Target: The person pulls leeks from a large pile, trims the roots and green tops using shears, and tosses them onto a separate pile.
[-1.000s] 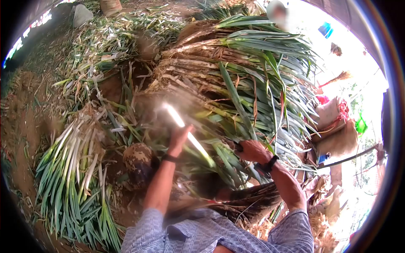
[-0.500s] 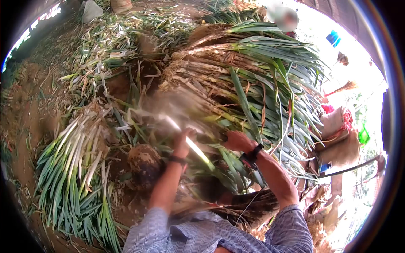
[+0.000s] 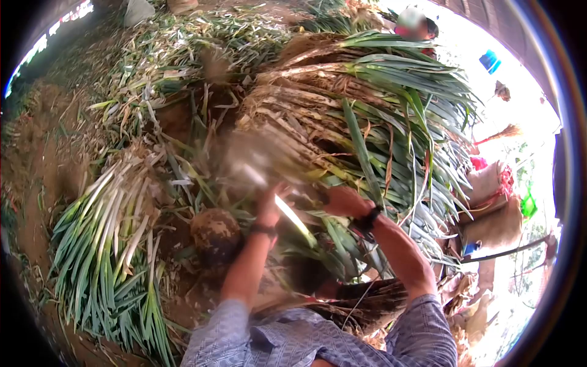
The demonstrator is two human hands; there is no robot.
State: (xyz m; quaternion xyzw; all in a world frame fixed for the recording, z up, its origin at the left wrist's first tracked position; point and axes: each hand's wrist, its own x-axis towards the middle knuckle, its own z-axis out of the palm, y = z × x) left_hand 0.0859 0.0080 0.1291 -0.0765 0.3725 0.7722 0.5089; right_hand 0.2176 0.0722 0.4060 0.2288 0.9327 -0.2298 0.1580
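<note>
My left hand (image 3: pixel 273 199) is closed round a peeled white stalk (image 3: pixel 295 221), whose pale end points up and left and whose green end points down and right. My right hand (image 3: pixel 343 200) has its fingers curled, just right of the stalk, beside the large pile of unpeeled leeks (image 3: pixel 306 113). What its fingers hold, if anything, is blurred. A brown smear of motion covers the area above both hands. To the left lies a bundle of cleaned leeks (image 3: pixel 110 238), white ends up, green leaves toward me.
Leaf scraps (image 3: pixel 183 46) litter the ground at the top. A mud-stained round shape (image 3: pixel 215 233) is left of my left forearm. Sacks (image 3: pixel 489 180) stand at the right. Another person (image 3: pixel 416 27) is partly visible behind the pile.
My left hand is slightly right of and higher than before, still round the stalk. My right hand has shifted slightly right. The other person's head shows more at the top right.
</note>
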